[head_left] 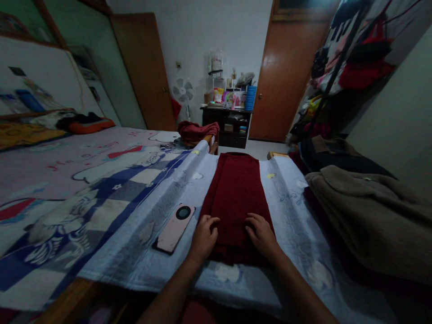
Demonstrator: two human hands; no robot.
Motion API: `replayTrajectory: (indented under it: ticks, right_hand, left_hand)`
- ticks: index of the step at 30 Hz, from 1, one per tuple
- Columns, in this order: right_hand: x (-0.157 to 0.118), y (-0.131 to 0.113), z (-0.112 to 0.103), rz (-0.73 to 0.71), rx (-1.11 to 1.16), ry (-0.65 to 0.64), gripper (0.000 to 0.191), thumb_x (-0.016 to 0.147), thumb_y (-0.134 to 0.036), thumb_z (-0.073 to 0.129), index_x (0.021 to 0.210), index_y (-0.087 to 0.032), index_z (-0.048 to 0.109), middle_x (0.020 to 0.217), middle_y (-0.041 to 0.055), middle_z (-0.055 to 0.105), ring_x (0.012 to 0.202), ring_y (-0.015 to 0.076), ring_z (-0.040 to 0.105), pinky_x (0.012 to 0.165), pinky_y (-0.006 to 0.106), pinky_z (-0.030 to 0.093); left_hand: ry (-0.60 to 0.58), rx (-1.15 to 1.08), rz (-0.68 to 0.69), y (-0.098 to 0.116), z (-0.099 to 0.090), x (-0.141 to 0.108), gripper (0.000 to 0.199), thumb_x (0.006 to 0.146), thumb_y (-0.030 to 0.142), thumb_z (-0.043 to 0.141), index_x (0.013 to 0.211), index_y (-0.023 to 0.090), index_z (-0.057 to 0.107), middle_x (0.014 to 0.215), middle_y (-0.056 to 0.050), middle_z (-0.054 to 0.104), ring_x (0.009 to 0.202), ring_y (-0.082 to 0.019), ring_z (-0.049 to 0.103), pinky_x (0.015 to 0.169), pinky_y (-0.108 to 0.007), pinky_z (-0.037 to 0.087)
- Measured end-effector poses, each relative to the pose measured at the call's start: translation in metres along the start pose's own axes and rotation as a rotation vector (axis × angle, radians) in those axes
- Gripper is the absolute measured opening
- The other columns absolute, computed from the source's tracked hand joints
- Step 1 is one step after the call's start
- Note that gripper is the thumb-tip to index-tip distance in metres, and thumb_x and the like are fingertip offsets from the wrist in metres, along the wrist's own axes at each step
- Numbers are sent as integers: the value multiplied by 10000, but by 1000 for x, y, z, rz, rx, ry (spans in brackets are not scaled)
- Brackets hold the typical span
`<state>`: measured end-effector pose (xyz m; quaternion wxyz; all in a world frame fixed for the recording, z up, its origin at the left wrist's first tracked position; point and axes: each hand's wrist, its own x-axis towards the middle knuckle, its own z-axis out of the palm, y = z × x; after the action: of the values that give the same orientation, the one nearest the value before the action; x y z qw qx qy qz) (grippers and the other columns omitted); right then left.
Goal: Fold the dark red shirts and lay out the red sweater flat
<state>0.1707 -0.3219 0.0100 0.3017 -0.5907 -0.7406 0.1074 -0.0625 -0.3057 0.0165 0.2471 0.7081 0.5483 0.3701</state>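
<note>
A dark red garment (236, 193), folded into a long narrow shape, lies on the light blue cloth (131, 256) in front of me. My left hand (205, 236) rests at its left edge near the close end, fingers bent and a little apart. At the right edge, my right hand (260, 233) lies in a similar way, its curved fingers apart on the fabric. Neither hand is closed round the cloth. A pink phone (174, 228) lies face down just left of my left hand.
Folded clothes, a brown coat (367, 211) on top, are piled at the right. A patterned bed (94, 180) spans the left. Beyond stand a crumpled red cloth (197, 130), a dark cabinet (224, 139) and a fan (182, 90). Clothes hang at the upper right.
</note>
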Motion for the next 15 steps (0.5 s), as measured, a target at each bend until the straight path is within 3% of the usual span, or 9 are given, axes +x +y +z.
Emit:
replayTrajectory:
  ticks: [6,11,15]
  right_hand:
    - [30,-2,-5,-88,-55,19,236,870,-193,514,1062,-190,650,1271,112,591,1211,240,516,1052,444,390]
    - [59,0,0,-192,-117,-75,308,867,-193,521,1162,-194,611,1367,113,531,1320,247,423,1101,471,317]
    - [82,8,6,-149,-168,-155,325,878,-224,524,1191,-191,604,1391,122,511,1336,255,405,1106,490,290]
  left_hand:
    - [48,32,-5,-4,-6,1,321,783,100,491,1027,179,685,1052,-68,600,1034,-200,601,973,-373,483]
    - [58,79,-2,-9,-10,4,320,800,112,476,1030,188,685,1088,-73,601,1045,-203,599,976,-377,483]
    - [56,113,-2,-9,-15,6,302,826,142,465,1026,192,686,1090,-73,609,1045,-205,605,964,-369,489]
